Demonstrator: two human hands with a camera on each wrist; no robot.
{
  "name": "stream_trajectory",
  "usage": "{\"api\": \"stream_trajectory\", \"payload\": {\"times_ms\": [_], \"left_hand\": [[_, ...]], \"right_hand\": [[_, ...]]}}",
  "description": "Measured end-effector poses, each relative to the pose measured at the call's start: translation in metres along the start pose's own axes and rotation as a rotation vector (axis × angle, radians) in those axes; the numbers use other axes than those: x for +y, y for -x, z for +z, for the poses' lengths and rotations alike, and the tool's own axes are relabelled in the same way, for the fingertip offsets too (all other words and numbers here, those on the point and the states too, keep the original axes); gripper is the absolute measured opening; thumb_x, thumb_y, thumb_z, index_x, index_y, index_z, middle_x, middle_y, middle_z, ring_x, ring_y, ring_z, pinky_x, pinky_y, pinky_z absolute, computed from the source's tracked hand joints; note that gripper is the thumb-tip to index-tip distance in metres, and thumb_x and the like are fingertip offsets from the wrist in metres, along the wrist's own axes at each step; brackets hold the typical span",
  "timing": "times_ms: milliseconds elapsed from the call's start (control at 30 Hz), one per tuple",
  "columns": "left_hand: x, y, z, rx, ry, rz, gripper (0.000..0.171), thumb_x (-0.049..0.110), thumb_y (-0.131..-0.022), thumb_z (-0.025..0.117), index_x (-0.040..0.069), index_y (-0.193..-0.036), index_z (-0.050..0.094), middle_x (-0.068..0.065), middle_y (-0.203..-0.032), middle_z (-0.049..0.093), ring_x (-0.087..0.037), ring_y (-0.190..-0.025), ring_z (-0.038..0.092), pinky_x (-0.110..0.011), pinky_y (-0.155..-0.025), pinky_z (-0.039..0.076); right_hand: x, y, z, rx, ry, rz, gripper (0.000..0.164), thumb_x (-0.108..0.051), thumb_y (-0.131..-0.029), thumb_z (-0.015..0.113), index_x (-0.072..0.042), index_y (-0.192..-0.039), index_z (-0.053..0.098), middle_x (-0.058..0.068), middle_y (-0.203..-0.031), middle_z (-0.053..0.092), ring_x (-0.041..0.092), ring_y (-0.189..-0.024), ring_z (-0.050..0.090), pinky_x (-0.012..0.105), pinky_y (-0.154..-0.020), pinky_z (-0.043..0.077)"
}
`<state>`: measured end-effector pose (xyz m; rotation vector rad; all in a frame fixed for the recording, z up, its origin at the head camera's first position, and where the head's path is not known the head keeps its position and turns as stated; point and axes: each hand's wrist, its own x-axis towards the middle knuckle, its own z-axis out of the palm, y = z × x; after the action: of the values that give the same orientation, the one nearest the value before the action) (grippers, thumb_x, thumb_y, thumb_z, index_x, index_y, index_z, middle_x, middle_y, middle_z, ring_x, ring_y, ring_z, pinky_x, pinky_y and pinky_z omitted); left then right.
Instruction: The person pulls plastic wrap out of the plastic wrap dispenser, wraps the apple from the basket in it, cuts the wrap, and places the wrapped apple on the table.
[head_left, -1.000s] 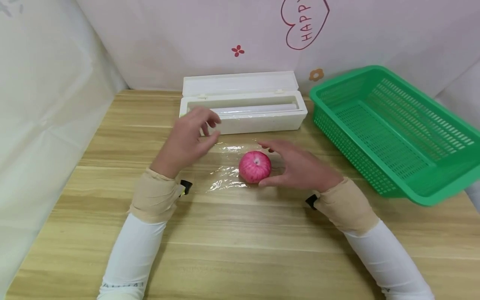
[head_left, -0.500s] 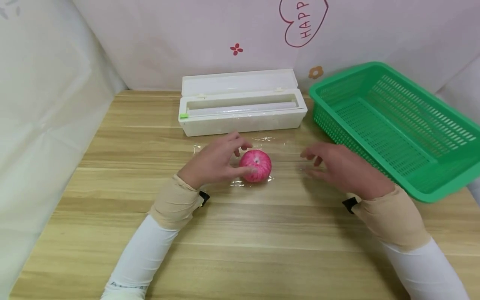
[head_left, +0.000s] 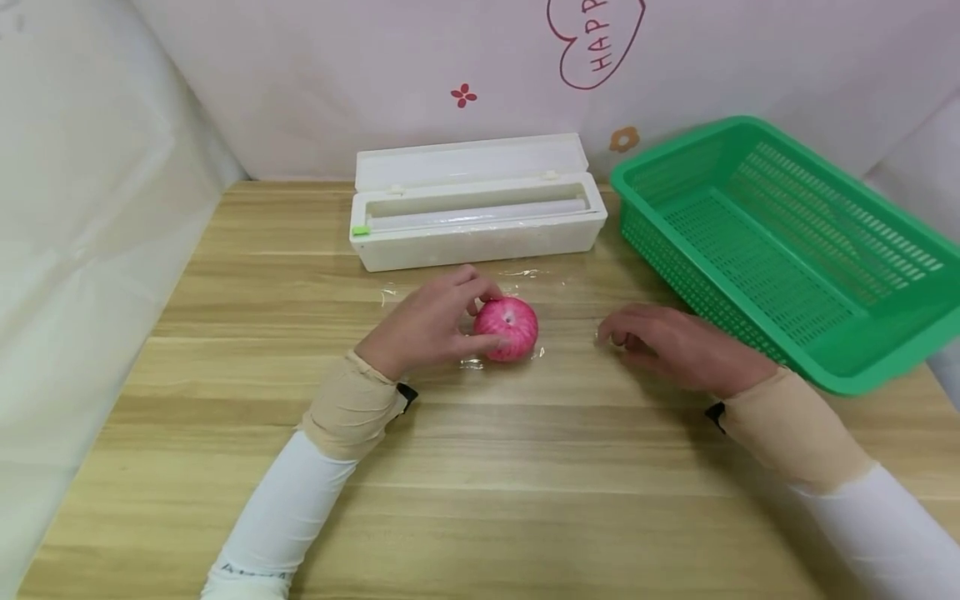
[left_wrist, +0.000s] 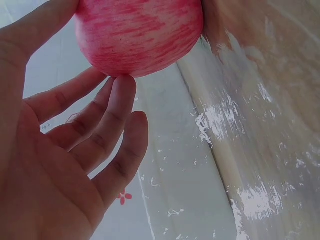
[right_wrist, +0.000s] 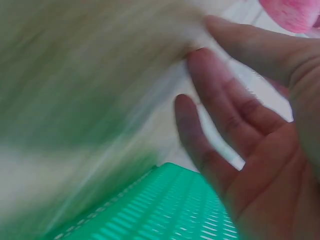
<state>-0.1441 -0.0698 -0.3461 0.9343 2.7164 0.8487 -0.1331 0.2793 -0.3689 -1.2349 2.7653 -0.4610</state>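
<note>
A pink-red apple (head_left: 506, 329) sits on a clear sheet of plastic wrap (head_left: 542, 354) on the wooden table. My left hand (head_left: 427, 325) holds it from the left, thumb at the near side and fingers at the far side. In the left wrist view the thumb and fingertips meet the apple (left_wrist: 140, 35), while the little finger stays off it. To the right, my right hand (head_left: 675, 343) has curled fingers, with thumb and index tips pinching at the wrap's right edge. The thumb and index finger come close together in the right wrist view, beside a blurred background.
Behind the apple stands a white plastic-wrap box (head_left: 480, 246), lid up, with a roll (head_left: 480, 215) inside and a green slider (head_left: 361, 231) at its left end. A green basket (head_left: 678, 275) stands at the right, close to my right hand. A patterned white cloth hangs behind.
My left hand has come down from the box to grip the apple. The right hand has moved right, away from the apple, and its fingers have closed at the wrap's edge.
</note>
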Motion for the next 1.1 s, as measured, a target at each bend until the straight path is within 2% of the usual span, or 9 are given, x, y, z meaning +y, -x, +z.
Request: {"api": "stream_trajectory", "payload": {"times_ms": [233,400,567,667,800,867,967,1033,1100], "left_hand": [[0.000,-0.001,-0.002,-0.012,-0.004,-0.023,0.051,0.039,-0.089,0.086,0.013,-0.128,0.066,-0.001,-0.125,0.064,-0.018,-0.107,0.070,-0.037,-0.094,0.060],[0.001,-0.002,-0.001,-0.010,-0.006,-0.016,0.052,0.037,-0.088,0.087,0.012,-0.128,0.066,-0.002,-0.127,0.064,-0.019,-0.109,0.069,-0.037,-0.096,0.060],[0.002,-0.003,-0.001,-0.012,-0.004,-0.016,0.052,0.036,-0.089,0.087,0.011,-0.128,0.065,-0.003,-0.127,0.064,-0.019,-0.110,0.068,-0.037,-0.096,0.060],[0.002,-0.003,-0.002,-0.015,0.003,-0.018,0.052,0.037,-0.089,0.087,0.011,-0.128,0.065,-0.003,-0.126,0.064,-0.019,-0.110,0.068,-0.037,-0.095,0.060],[0.001,-0.002,-0.002,-0.020,0.011,-0.021,0.050,0.036,-0.089,0.087,0.012,-0.126,0.065,-0.003,-0.125,0.064,-0.019,-0.110,0.069,-0.036,-0.094,0.060],[0.000,-0.002,-0.003,-0.021,0.007,-0.024,0.049,0.036,-0.089,0.087,0.012,-0.126,0.065,-0.003,-0.124,0.064,-0.019,-0.109,0.069,-0.036,-0.093,0.061],[0.000,-0.001,-0.003,-0.020,0.006,-0.026,0.050,0.035,-0.089,0.087,0.011,-0.126,0.065,-0.004,-0.125,0.065,-0.020,-0.109,0.070,-0.036,-0.093,0.061],[0.000,-0.001,-0.002,-0.022,0.006,-0.028,0.051,0.035,-0.089,0.086,0.010,-0.128,0.065,-0.005,-0.126,0.064,-0.020,-0.109,0.069,-0.036,-0.094,0.061],[0.001,0.000,-0.002,-0.025,0.008,-0.030,0.052,0.035,-0.090,0.086,0.010,-0.130,0.064,-0.005,-0.127,0.063,-0.020,-0.109,0.069,-0.036,-0.095,0.060]], "right_hand": [[0.011,-0.003,0.005,0.053,-0.010,-0.084,0.030,0.000,-0.087,0.084,-0.023,-0.104,0.074,-0.008,-0.102,0.068,0.005,-0.095,0.065,0.031,-0.082,0.060],[0.015,-0.001,0.006,0.079,-0.032,-0.126,0.027,-0.003,-0.087,0.083,-0.026,-0.101,0.076,-0.012,-0.101,0.067,0.001,-0.093,0.065,0.021,-0.082,0.056],[0.011,0.001,0.000,0.093,-0.010,-0.090,0.026,-0.005,-0.090,0.081,-0.026,-0.106,0.075,-0.014,-0.101,0.068,-0.001,-0.093,0.064,0.013,-0.084,0.052],[0.004,0.001,-0.007,0.144,0.051,-0.055,0.025,-0.007,-0.090,0.083,-0.022,-0.107,0.074,-0.013,-0.101,0.071,0.000,-0.092,0.064,0.019,-0.083,0.055],[-0.008,-0.004,-0.015,0.242,0.139,-0.049,0.027,-0.008,-0.089,0.083,-0.018,-0.113,0.074,-0.009,-0.103,0.076,0.004,-0.088,0.068,0.033,-0.076,0.061],[-0.015,-0.007,-0.018,0.285,0.166,-0.061,0.023,-0.013,-0.095,0.078,-0.018,-0.116,0.073,-0.007,-0.103,0.077,0.005,-0.081,0.067,0.035,-0.069,0.060],[-0.024,-0.014,-0.019,0.343,0.165,-0.080,0.020,-0.029,-0.106,0.064,-0.017,-0.121,0.072,-0.005,-0.101,0.080,0.006,-0.073,0.066,0.035,-0.061,0.057],[-0.029,-0.020,-0.019,0.370,0.166,-0.090,0.027,-0.036,-0.110,0.056,-0.017,-0.121,0.072,-0.003,-0.099,0.080,0.007,-0.068,0.064,0.033,-0.057,0.054],[-0.033,-0.026,-0.018,0.389,0.166,-0.099,0.027,-0.035,-0.109,0.058,-0.016,-0.122,0.072,-0.001,-0.102,0.081,0.008,-0.068,0.066,0.033,-0.056,0.053]]}}
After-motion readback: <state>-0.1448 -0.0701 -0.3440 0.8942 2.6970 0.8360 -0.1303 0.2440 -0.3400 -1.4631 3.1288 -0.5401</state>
